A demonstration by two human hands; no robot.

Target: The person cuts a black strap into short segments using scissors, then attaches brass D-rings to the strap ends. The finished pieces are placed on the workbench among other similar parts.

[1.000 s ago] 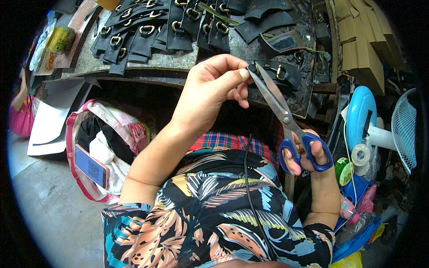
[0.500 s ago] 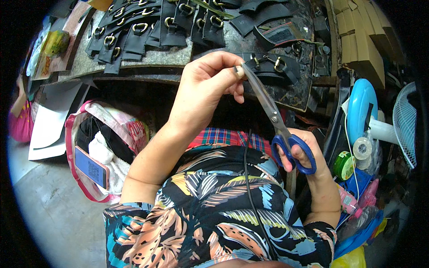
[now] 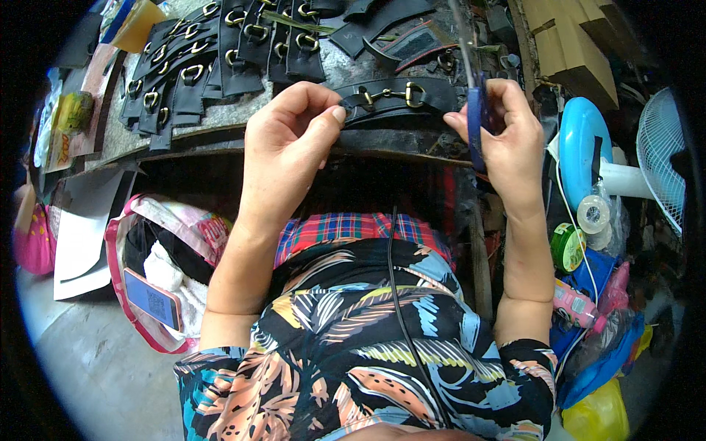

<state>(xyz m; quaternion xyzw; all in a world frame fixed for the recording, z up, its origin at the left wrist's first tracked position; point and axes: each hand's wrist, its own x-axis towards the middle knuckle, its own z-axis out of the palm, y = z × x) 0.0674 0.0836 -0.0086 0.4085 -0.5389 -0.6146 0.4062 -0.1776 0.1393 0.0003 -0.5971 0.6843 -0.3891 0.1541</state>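
The grey worktop [image 3: 220, 110] carries rows of black leather straps with brass D-rings [image 3: 220, 51] along its far side. At its near edge lies one black leather strap with brass buckle hardware [image 3: 397, 95]. The left hand [image 3: 283, 147] pinches that strap's left end between thumb and forefinger. The right hand [image 3: 507, 132], at the strap's right end, is closed around blue-handled scissors [image 3: 471, 95], blades pointing away. A clean cut likely needs the strap held taut and flat.
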